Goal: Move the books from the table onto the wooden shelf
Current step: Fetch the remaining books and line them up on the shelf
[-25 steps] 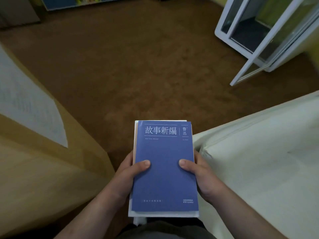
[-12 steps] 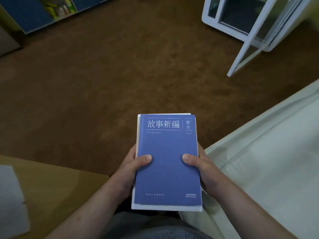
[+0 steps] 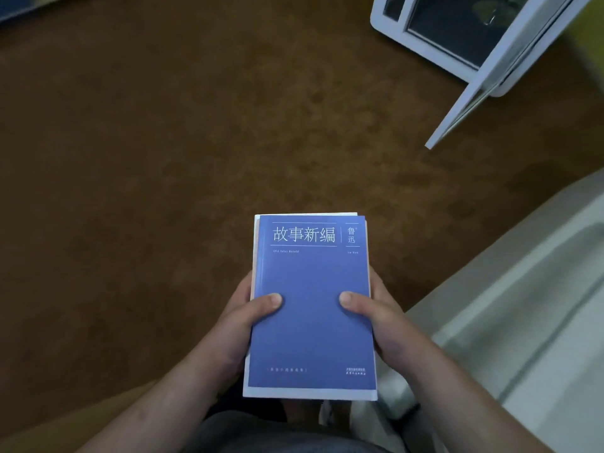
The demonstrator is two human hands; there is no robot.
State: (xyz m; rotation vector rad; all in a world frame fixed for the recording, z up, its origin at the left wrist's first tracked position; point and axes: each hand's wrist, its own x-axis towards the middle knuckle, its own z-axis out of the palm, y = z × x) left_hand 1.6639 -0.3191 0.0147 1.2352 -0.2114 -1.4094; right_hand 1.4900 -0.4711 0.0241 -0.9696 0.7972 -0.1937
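I've got both hands clamped on a small stack of books [image 3: 310,305], held flat just in front of the body, over the floor. My left hand [image 3: 243,322] grips the left edge, thumb pressed on the blue cover; my right hand [image 3: 380,318] matches it on the right edge. White page edges of a book beneath show around the blue one. To the right, just beside my arm, a pale cushioned seat [image 3: 523,305]. Beyond lies brown carpet [image 3: 196,142]. Far right, a white-framed glass door [image 3: 474,44] stands open.
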